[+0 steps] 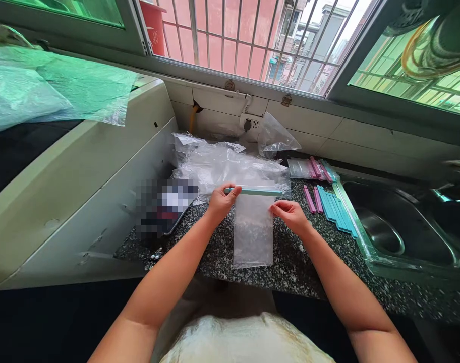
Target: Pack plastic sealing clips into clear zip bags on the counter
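A clear plastic bag [253, 232] hangs in front of me over the counter, with a long teal bag sealing clip [262, 192] lying across its upper part. My left hand [221, 200] is closed on the clip's left end, thumb on top. Lower down, the fingers of my right hand [290, 214] pinch the bag's right edge, just below the clip. To the right on the counter, several teal clips [334, 209] lie in a row beside pink clips [313, 198]. Behind my hands spreads a heap of clear plastic bags [230, 164].
A phone-like object [173, 219], partly blurred out, lies at the left on the speckled counter [215, 249]. A bag with more pink and teal clips [317, 169] sits near the metal sink [389, 222]. A pale appliance [112, 166] stands left; a wall socket [250, 123] is behind.
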Demonstrator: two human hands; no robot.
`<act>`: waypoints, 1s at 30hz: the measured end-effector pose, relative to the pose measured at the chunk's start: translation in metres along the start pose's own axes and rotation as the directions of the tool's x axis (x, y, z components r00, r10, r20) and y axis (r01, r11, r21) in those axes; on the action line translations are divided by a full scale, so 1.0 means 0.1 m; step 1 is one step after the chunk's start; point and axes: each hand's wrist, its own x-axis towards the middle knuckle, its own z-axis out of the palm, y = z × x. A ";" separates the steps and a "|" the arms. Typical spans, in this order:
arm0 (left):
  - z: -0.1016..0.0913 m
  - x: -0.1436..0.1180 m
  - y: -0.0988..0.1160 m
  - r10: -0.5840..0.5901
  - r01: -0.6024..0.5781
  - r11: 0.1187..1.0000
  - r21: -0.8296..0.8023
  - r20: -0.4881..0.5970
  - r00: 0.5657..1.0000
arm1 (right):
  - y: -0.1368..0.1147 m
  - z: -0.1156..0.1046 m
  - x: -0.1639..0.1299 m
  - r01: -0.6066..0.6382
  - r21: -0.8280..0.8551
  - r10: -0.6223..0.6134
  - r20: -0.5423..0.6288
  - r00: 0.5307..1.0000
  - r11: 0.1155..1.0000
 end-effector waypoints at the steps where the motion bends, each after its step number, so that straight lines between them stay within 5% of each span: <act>1: 0.00 0.00 0.00 -0.002 0.002 1.000 0.003 -0.005 1.000 | 0.00 0.00 0.00 -0.002 -0.005 0.002 0.006 1.000 1.000; 10: -0.01 -0.01 0.03 -0.006 0.001 0.996 0.090 0.056 0.998 | 0.01 -0.03 0.02 -0.014 0.065 0.015 -0.004 1.000 0.998; 14: -0.01 -0.01 0.01 -0.041 0.026 0.990 0.137 0.103 0.994 | -0.01 -0.09 0.02 0.018 0.107 -0.008 -0.096 0.995 0.994; 20: 0.02 -0.05 0.03 -0.094 0.070 0.985 0.160 0.145 0.985 | -0.06 -0.15 0.01 0.080 -0.122 -0.089 -0.070 0.994 0.989; 30: 0.09 -0.07 0.02 -0.062 0.039 0.989 0.141 0.164 0.984 | -0.18 -0.30 -0.04 0.222 -0.478 -0.200 0.098 0.975 0.850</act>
